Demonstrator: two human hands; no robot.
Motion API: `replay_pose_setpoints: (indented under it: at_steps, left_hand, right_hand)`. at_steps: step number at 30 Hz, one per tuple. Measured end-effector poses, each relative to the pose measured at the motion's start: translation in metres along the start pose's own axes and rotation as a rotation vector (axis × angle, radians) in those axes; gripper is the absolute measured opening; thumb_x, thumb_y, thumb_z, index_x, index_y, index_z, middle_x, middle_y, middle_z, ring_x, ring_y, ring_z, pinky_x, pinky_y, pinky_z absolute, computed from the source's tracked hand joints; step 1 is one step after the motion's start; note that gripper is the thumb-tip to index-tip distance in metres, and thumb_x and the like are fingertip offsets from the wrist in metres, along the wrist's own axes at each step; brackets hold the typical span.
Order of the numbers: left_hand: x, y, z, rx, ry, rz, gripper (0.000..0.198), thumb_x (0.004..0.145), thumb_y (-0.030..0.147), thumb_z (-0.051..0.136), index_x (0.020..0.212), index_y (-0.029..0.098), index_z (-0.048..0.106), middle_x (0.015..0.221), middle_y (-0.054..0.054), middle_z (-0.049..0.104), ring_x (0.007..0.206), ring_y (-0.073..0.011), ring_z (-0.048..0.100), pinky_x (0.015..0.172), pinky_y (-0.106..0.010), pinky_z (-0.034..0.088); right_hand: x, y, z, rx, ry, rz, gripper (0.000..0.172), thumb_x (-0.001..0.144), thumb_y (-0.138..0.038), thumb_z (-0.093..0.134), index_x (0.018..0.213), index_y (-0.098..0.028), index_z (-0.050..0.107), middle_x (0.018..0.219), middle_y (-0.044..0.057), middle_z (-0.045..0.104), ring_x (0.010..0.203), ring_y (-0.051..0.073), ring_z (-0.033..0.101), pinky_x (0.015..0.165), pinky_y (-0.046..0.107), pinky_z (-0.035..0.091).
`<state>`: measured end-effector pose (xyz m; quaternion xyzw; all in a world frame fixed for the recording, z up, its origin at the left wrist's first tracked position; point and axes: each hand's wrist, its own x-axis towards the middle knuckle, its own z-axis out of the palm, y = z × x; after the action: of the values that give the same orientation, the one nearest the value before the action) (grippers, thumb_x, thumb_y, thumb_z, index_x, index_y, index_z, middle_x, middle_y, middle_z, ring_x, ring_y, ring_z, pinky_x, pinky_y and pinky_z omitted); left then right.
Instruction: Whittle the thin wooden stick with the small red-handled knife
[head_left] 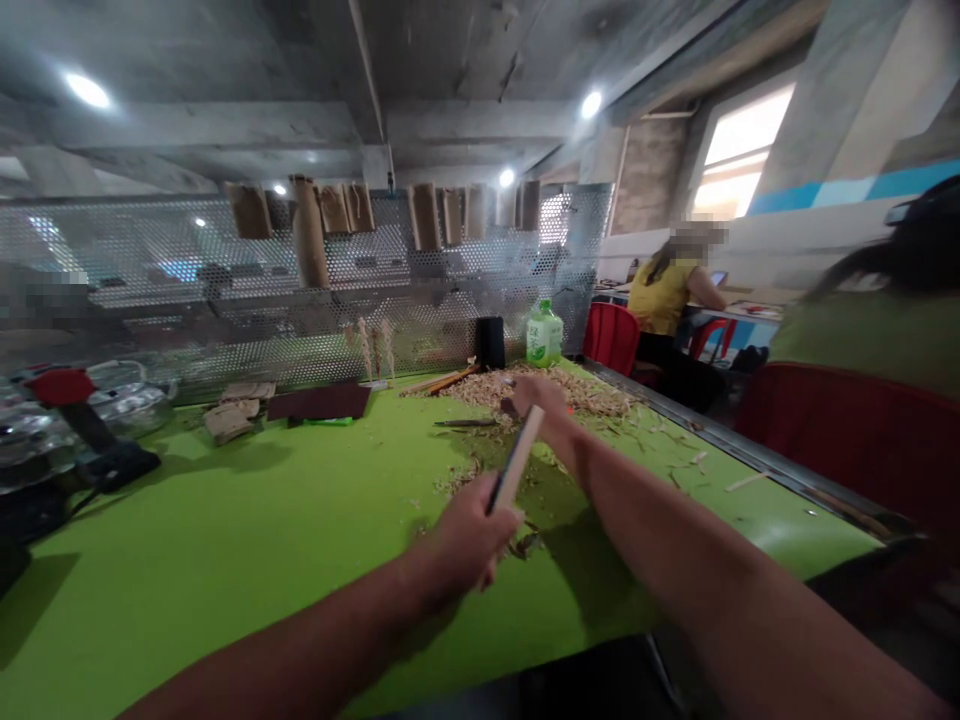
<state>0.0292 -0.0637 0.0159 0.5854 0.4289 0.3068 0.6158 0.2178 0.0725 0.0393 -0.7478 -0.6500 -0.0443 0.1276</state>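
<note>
My left hand (474, 525) is closed around a flat strip of pale wood (523, 455). One long edge of the strip is dark, and it points up and away from me. Farther forward, my right hand (546, 397) reaches over a heap of wood shavings (592, 388). Its fingers are small and blurred, so what they hold, if anything, does not show. A slim dark pointed tool (466, 422) lies on the green tabletop (300, 550), left of the right hand. Loose shavings are scattered beneath the wood strip.
A green-labelled bottle (544, 335) and a black box (490, 342) stand at the back by the perforated metal screen (435, 300). A red-and-black power drill (82, 420) stands at left. Dark brown sheet (319, 402) lies mid-left. Two people sit at right near red chairs (611, 335).
</note>
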Motion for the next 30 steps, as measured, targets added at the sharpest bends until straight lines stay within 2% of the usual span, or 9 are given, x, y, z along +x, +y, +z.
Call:
replay_pose_setpoints:
  at_steps: [1, 2, 5, 8, 11, 16, 21, 26, 30]
  left_hand:
    - [0.000, -0.002, 0.001, -0.005, -0.051, 0.016, 0.050, 0.085, 0.029, 0.058, 0.132, 0.016, 0.048, 0.062, 0.005, 0.051, 0.040, -0.0064, 0.036, 0.035, -0.019, 0.031]
    - [0.001, -0.003, 0.000, -0.034, -0.033, 0.024, 0.050, 0.086, 0.029, 0.057, 0.133, 0.015, 0.047, 0.062, 0.005, 0.051, 0.040, -0.0060, 0.035, 0.036, -0.019, 0.031]
    - [0.014, -0.002, -0.016, -0.146, 0.111, -0.002, 0.049, 0.088, 0.025, 0.052, 0.135, 0.013, 0.042, 0.059, 0.006, 0.048, 0.040, -0.0063, 0.034, 0.036, -0.017, 0.029]
    - [0.027, 0.001, -0.035, -0.211, 0.190, 0.030, 0.041, 0.086, 0.022, 0.053, 0.126, 0.013, 0.046, 0.054, 0.008, 0.044, 0.039, -0.0061, 0.032, 0.035, -0.017, 0.026]
    - [0.036, 0.000, -0.044, -0.217, 0.225, 0.093, 0.034, 0.083, 0.022, 0.054, 0.116, 0.016, 0.049, 0.052, 0.009, 0.043, 0.037, -0.0062, 0.033, 0.035, -0.017, 0.027]
    - [0.047, -0.006, -0.046, -0.134, 0.299, 0.132, 0.017, 0.082, 0.021, 0.052, 0.099, 0.018, 0.050, 0.048, 0.010, 0.041, 0.035, -0.0072, 0.034, 0.034, -0.018, 0.027]
    - [0.050, -0.005, -0.045, -0.070, 0.393, 0.132, 0.018, 0.081, 0.021, 0.054, 0.098, 0.019, 0.052, 0.048, 0.010, 0.040, 0.035, -0.0080, 0.036, 0.035, -0.019, 0.027]
    - [0.044, 0.005, -0.040, 0.007, 0.441, 0.062, 0.016, 0.084, 0.021, 0.051, 0.100, 0.018, 0.054, 0.052, 0.008, 0.041, 0.038, -0.0083, 0.037, 0.037, -0.020, 0.027]
    - [0.038, 0.004, -0.034, 0.004, 0.403, 0.052, 0.022, 0.085, 0.020, 0.048, 0.107, 0.018, 0.052, 0.054, 0.008, 0.039, 0.039, -0.0083, 0.033, 0.038, -0.020, 0.025]
  right_hand:
    - [0.002, 0.007, -0.001, 0.010, 0.014, 0.040, 0.036, 0.092, -0.029, 0.044, 0.114, -0.015, 0.070, 0.106, 0.017, 0.071, 0.098, 0.028, 0.068, 0.076, 0.031, 0.047]
    - [0.004, 0.012, -0.002, 0.019, 0.034, 0.066, 0.036, 0.092, -0.029, 0.044, 0.114, -0.016, 0.070, 0.106, 0.016, 0.072, 0.096, 0.027, 0.068, 0.075, 0.031, 0.047]
    - [0.004, 0.007, 0.000, 0.050, 0.090, 0.084, 0.037, 0.092, -0.024, 0.041, 0.116, -0.021, 0.069, 0.108, 0.014, 0.072, 0.098, 0.026, 0.068, 0.075, 0.029, 0.046]
    - [-0.005, -0.017, 0.008, 0.059, 0.093, -0.010, 0.038, 0.091, -0.021, 0.040, 0.115, -0.023, 0.070, 0.107, 0.012, 0.072, 0.098, 0.024, 0.067, 0.076, 0.028, 0.045]
    - [-0.020, -0.040, 0.015, 0.046, 0.070, -0.166, 0.035, 0.091, -0.023, 0.041, 0.110, -0.026, 0.070, 0.102, 0.009, 0.074, 0.093, 0.022, 0.068, 0.075, 0.026, 0.044]
    - [-0.043, -0.060, 0.019, -0.008, 0.031, -0.351, 0.030, 0.092, -0.026, 0.041, 0.101, -0.024, 0.070, 0.092, 0.009, 0.074, 0.085, 0.021, 0.068, 0.073, 0.026, 0.044]
    - [-0.054, -0.067, 0.016, -0.067, 0.037, -0.446, 0.031, 0.094, -0.025, 0.040, 0.103, -0.021, 0.068, 0.092, 0.011, 0.074, 0.086, 0.022, 0.069, 0.074, 0.027, 0.046]
    - [-0.054, -0.068, 0.016, -0.102, 0.043, -0.444, 0.029, 0.095, -0.023, 0.039, 0.101, -0.019, 0.067, 0.093, 0.012, 0.073, 0.087, 0.021, 0.069, 0.074, 0.027, 0.047]
    - [-0.042, -0.062, 0.019, -0.092, 0.048, -0.423, 0.032, 0.095, -0.022, 0.037, 0.102, -0.020, 0.068, 0.095, 0.012, 0.073, 0.090, 0.023, 0.068, 0.076, 0.029, 0.047]
